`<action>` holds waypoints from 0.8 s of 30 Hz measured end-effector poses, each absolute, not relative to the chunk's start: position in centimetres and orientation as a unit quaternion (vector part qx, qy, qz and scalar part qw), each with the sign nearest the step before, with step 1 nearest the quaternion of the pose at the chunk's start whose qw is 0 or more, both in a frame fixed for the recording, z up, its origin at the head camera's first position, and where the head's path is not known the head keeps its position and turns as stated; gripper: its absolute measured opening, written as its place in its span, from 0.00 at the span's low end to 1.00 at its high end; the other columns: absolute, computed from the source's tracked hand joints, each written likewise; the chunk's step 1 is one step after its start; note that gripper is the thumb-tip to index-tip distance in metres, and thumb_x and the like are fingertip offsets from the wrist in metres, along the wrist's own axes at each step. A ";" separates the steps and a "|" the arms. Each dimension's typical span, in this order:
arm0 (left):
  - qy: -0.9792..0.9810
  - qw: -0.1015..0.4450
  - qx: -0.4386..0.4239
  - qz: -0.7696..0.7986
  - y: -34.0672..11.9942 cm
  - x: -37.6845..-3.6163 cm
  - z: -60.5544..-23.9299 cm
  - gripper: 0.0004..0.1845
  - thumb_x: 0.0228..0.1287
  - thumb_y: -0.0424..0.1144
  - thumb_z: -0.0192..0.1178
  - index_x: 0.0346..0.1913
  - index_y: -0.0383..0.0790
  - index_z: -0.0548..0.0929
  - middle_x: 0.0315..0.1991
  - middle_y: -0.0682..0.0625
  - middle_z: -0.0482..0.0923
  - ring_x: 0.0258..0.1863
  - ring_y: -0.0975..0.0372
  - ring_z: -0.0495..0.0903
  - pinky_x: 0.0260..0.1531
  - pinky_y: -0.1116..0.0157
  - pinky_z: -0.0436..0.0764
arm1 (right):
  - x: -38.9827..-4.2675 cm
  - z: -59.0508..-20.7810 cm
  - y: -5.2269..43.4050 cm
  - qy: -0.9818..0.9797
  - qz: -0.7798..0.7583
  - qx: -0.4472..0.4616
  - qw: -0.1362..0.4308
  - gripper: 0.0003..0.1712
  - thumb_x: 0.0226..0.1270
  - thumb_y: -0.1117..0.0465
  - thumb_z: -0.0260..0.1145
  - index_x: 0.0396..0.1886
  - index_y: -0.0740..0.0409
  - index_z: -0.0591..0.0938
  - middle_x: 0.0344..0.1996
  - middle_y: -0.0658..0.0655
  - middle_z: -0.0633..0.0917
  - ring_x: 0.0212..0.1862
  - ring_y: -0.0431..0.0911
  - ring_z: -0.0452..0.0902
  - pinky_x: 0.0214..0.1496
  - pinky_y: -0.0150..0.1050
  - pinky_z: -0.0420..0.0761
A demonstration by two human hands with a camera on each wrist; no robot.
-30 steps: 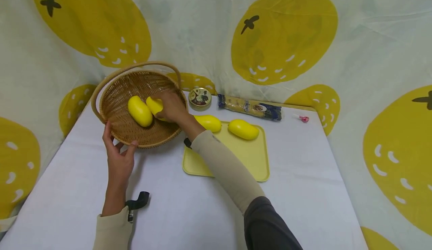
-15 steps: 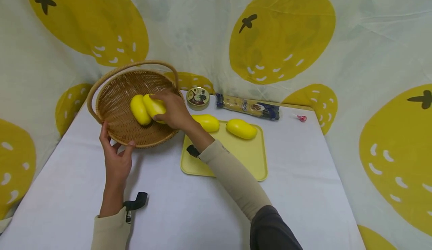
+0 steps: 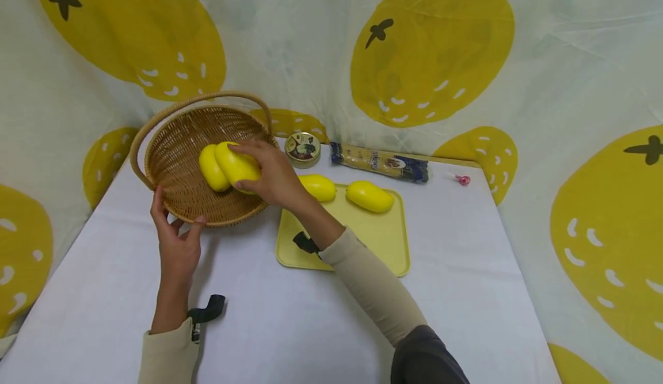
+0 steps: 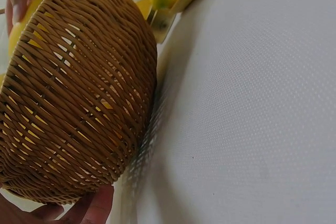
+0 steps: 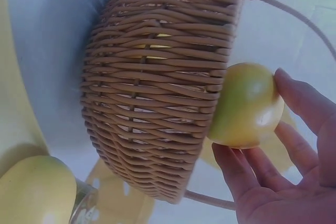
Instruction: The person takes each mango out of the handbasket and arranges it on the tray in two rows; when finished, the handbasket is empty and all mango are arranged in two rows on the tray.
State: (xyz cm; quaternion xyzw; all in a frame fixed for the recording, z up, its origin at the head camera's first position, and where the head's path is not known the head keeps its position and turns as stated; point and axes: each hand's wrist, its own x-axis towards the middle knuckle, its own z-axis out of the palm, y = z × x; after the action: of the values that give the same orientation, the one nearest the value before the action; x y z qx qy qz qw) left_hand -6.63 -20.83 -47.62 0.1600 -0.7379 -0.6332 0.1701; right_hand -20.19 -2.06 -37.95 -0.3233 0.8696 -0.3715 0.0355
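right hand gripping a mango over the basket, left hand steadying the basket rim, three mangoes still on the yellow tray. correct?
Not quite: the tray carries two mangoes, not three, as the head view shows. The rest stands: the right hand grips a mango over the basket, and the left hand steadies its rim.

Head cam looks down over table; both wrist cams sit close, sharing the basket (image 3: pixel 207 159) wall.
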 end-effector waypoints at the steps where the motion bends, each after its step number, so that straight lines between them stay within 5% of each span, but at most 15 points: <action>1: -0.738 0.170 0.161 -0.633 -20.8 -6.6 -47.6 0.48 0.69 0.33 0.58 0.77 0.73 0.41 0.77 0.53 0.47 0.65 0.45 0.66 0.47 0.77 0.76 | -20.0 -37.8 -1.9 0.868 -0.375 -0.324 0.035 0.40 0.56 0.52 0.78 0.70 0.40 0.74 0.71 0.46 0.72 0.72 0.40 0.64 0.71 0.34 0.66; 8: -0.738 0.170 0.161 -0.633 -20.9 -6.6 -47.7 0.48 0.69 0.33 0.58 0.77 0.73 0.41 0.77 0.52 0.47 0.65 0.45 0.66 0.47 0.78 0.75 | -18.8 -37.0 0.0 0.838 -0.437 -0.325 0.043 0.40 0.56 0.55 0.78 0.70 0.42 0.74 0.71 0.45 0.71 0.71 0.38 0.65 0.65 0.32 0.73; 16: -0.742 0.171 0.159 -0.629 -20.8 -6.6 -47.6 0.48 0.69 0.32 0.58 0.77 0.73 0.41 0.77 0.53 0.47 0.65 0.45 0.66 0.47 0.78 0.75 | -17.8 -36.8 2.4 0.812 -0.492 -0.309 0.058 0.39 0.56 0.60 0.77 0.69 0.40 0.75 0.71 0.40 0.70 0.72 0.36 0.63 0.66 0.43 0.75; 24: -0.742 0.167 0.163 -0.629 -20.9 -6.6 -47.6 0.48 0.70 0.32 0.57 0.77 0.73 0.41 0.77 0.53 0.46 0.66 0.45 0.65 0.47 0.78 0.75 | -16.9 -37.2 4.9 0.809 -0.503 -0.298 0.052 0.39 0.55 0.61 0.78 0.68 0.39 0.76 0.71 0.49 0.71 0.71 0.41 0.67 0.63 0.43 0.78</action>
State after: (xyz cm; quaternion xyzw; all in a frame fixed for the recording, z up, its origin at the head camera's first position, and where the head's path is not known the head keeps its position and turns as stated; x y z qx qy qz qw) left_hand -6.63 -20.89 -47.60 0.1630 -0.7416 -0.6289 0.1670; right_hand -16.94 4.94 -37.21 -0.2982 0.8094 -0.5032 0.0524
